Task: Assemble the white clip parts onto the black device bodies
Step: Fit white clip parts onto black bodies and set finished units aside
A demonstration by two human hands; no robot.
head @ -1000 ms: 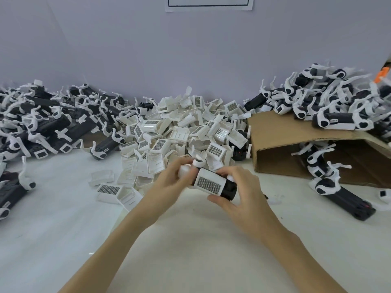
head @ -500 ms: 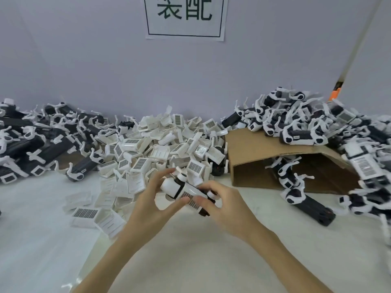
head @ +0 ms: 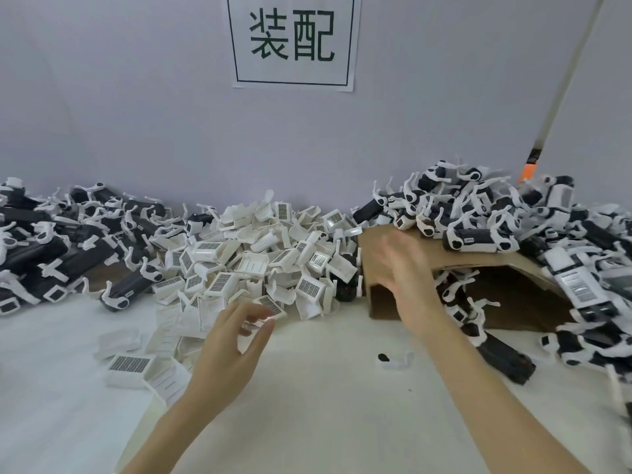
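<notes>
I am holding my left hand (head: 232, 350) over the white table (head: 325, 422), just at the near edge of the pile of white clip parts (head: 260, 261); its fingers are loosely curled and parted, and they are gripping nothing. My right hand (head: 407, 285) is hanging higher and further out, blurred, with the palm flat and the fingers spread, empty as well, in front of the near corner of the flattened cardboard box (head: 386, 244). The clip parts are lying heaped in the middle against the wall, many showing a dark gridded label, and a few are sitting loose on the table to the left of my left wrist, the nearest one (head: 131, 369) lying flat with its label up. Black device bodies (head: 44, 248) with white fittings are crowding the left side of the table. More bodies with white parts on them (head: 478, 213) are piling on top of the cardboard and spilling down the right side, and some are lying under the raised flap. One small white piece (head: 393, 360) with a dark spot is lying alone on the table between my forearms. A paper sign (head: 292, 39) with two large dark characters is hanging on the wall above the heap.
</notes>
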